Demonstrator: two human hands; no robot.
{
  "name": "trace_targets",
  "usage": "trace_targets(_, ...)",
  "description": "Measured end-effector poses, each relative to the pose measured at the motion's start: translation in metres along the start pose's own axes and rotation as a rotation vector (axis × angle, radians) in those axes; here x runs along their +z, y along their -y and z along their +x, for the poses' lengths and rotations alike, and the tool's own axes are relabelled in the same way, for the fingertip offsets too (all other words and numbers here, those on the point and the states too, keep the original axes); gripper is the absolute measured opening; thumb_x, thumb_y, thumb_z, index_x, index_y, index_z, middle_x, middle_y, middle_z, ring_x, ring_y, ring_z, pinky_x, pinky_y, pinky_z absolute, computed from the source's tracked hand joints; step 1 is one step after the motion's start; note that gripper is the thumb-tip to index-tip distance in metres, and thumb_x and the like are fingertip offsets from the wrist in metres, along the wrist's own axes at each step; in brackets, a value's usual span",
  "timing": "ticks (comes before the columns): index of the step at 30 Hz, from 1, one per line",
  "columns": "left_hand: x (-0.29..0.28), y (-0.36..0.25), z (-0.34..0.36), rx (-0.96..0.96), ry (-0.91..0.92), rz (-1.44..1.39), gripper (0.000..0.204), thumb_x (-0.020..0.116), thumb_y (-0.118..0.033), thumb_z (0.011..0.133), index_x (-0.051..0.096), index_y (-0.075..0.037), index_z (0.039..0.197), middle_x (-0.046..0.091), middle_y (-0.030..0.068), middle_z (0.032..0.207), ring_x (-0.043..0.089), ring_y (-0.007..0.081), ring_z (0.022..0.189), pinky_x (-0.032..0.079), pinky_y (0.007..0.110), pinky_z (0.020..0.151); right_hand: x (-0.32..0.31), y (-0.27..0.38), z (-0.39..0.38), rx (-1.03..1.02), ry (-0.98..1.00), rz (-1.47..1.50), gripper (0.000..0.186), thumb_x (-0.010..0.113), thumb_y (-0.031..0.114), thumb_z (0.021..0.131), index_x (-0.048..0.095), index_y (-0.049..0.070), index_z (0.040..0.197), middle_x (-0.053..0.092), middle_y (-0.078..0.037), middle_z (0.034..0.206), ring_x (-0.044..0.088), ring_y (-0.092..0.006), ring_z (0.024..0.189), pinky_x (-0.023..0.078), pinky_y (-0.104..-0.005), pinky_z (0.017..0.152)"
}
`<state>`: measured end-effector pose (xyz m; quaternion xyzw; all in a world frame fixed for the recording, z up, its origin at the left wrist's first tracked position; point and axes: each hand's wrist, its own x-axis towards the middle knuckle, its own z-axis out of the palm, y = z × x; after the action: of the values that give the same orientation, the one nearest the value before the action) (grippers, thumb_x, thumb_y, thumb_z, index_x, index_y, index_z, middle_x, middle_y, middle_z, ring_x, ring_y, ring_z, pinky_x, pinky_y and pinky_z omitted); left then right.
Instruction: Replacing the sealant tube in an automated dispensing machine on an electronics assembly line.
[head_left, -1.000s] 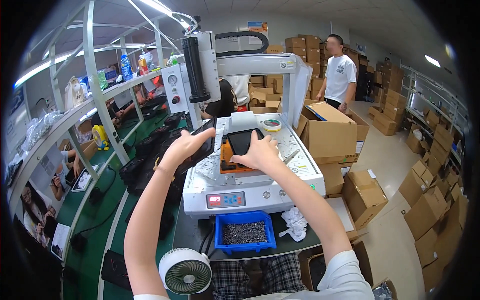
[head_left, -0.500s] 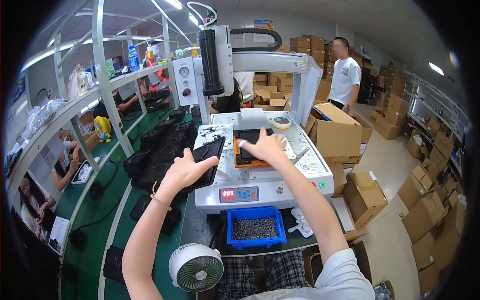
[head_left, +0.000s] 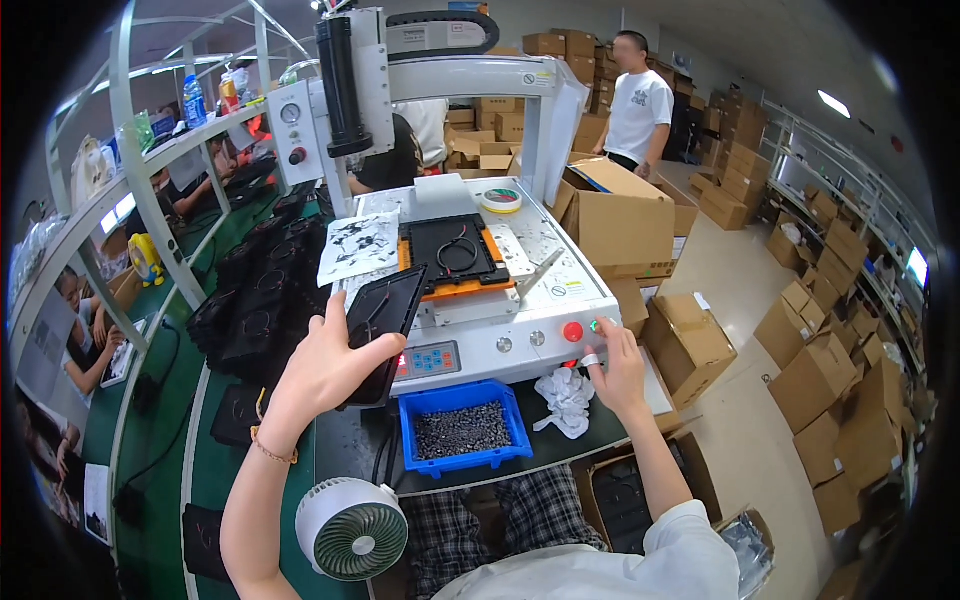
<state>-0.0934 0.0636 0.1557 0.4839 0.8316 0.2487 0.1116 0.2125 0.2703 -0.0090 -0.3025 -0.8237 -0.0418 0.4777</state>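
My left hand [head_left: 325, 368] grips a flat black plastic panel [head_left: 388, 305], tilted up in front of the machine's left side. At the machine's front right corner, my right hand [head_left: 622, 378] has its fingers at a green button [head_left: 596, 326], thumb apart, holding nothing. A red knob [head_left: 573, 332] sits just left of that button. On the white machine bed, a second black panel [head_left: 432, 240] with a looped black cable lies in an orange fixture [head_left: 470, 291]. The upright black cylinder [head_left: 342, 90] of the machine head hangs behind and left of the fixture.
A blue bin [head_left: 515, 425] of small dark metal parts and a crumpled white cloth [head_left: 565, 402] sit before the machine. Many black panels [head_left: 262, 290] are piled left. A small fan [head_left: 352, 530] stands near my left forearm. Cardboard boxes [head_left: 625, 220] and a standing person [head_left: 637, 115] are right.
My right hand has left the panel in the fixture and moved right and nearer to the green button. My left hand still holds its panel. The whole view has shifted.
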Motion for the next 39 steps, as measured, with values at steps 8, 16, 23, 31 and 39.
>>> trace_targets(8, 0.017, -0.009, -0.025, 0.124, 0.008, 0.009, 0.106, 0.063, -0.057, 0.069, 0.023, 0.01, 0.142, 0.046, 0.0365, 0.124, 0.054, 0.043, 0.112, 0.043, 0.041, 0.097, -0.004, 0.016, 0.006, -0.01, -0.074, -0.152, 0.049, 0.064, 0.012, 0.082, 0.048, 0.001, 0.127, 0.06, -0.014, 0.105, 0.056, -0.0291, 0.092, 0.044, -0.0383, 0.083)
trace_targets(16, 0.057, -0.032, -0.072, 0.342, 0.152, 0.094, 0.108, 0.068, -0.058, 0.065, 0.026, 0.009, 0.14, 0.052, 0.0311, 0.099, 0.058, 0.0455, 0.09, 0.049, 0.045, 0.082, -0.015, 0.096, 0.0, 0.735, 0.453, 1.578, 0.047, 0.048, 0.029, 0.098, 0.043, 0.001, 0.135, 0.06, -0.011, 0.118, 0.065, -0.0194, 0.093, 0.055, -0.0311, 0.08)
trace_targets(23, 0.078, -0.028, -0.088, 0.305, 0.238, 0.215, 0.104, 0.074, -0.046, 0.067, 0.026, 0.01, 0.14, 0.05, 0.0264, 0.109, 0.055, 0.0394, 0.097, 0.048, 0.044, 0.084, -0.014, 0.097, -0.016, 0.891, 0.66, 1.855, 0.048, 0.04, 0.031, 0.101, 0.041, -0.001, 0.137, 0.062, -0.012, 0.113, 0.067, -0.0188, 0.095, 0.057, -0.0371, 0.082)
trace_targets(31, 0.119, 0.026, -0.097, -0.235, 0.668, -1.929, 0.082, 0.031, -0.069, 0.09, 0.042, 0.0, 0.133, 0.055, 0.0173, 0.125, 0.055, 0.026, 0.114, 0.043, 0.041, 0.099, -0.028, 0.09, -0.014, 1.051, 0.741, 1.9, 0.05, 0.039, 0.03, 0.099, 0.041, -0.004, 0.136, 0.061, -0.014, 0.116, 0.068, -0.0171, 0.09, 0.059, -0.0313, 0.073)
trace_targets(39, 0.171, 0.007, -0.128, -0.298, 1.123, -2.256, 0.105, 0.04, -0.085, 0.073, 0.01, -0.022, 0.151, 0.018, 0.0277, 0.15, 0.023, 0.0615, 0.129, 0.027, 0.071, 0.101, -0.022, 0.089, -0.003, 0.192, 0.516, 0.97, 0.03, 0.052, 0.013, 0.093, 0.06, 0.003, 0.12, 0.059, -0.012, 0.117, 0.058, -0.0204, 0.104, 0.05, -0.0352, 0.086)
